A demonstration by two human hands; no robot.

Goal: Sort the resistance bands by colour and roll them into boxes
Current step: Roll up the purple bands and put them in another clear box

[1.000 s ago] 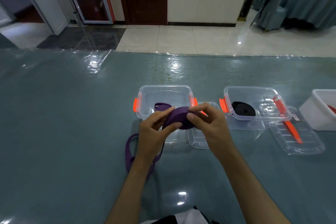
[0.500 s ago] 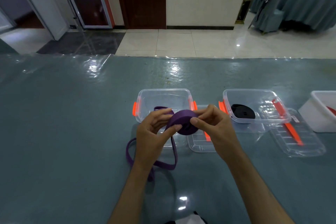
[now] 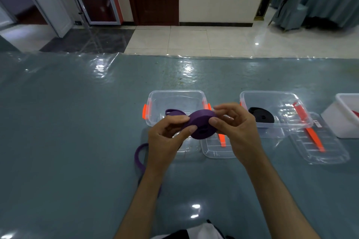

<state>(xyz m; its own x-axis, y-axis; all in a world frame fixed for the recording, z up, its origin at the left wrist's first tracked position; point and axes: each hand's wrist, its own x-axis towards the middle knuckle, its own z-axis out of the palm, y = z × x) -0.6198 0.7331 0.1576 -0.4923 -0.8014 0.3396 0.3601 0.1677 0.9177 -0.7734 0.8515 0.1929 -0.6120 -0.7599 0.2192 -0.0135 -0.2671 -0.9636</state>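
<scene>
Purple band (image 3: 202,125) is held as a partly wound coil above the desk (image 3: 77,132), just in front of the left clear box (image 3: 175,97). Left hand (image 3: 167,139): thumb and fingers pinch the strap where it feeds onto the coil, probably to keep tension. Right hand (image 3: 235,128): thumb presses the coil's near face, fingers curl over its far edge; likely the turning grip. Both grips are clamped on the band. The unwound tail (image 3: 139,158) loops on the desk in front of that box, partly hidden by the left wrist; a short loop shows behind the coil, over the box.

Judgement: coil is kept near this box because it will go in there.

Count:
- clear boxes: 2; the one to the right (image 3: 272,97) holds a rolled black band (image 3: 261,115).
- white bin (image 3: 343,118): 1, furthest right, cut off by the frame edge.
- clear lids (image 3: 213,152) with orange clips, in front of the boxes: 2.
- purple bands: 1; black: 1.
</scene>
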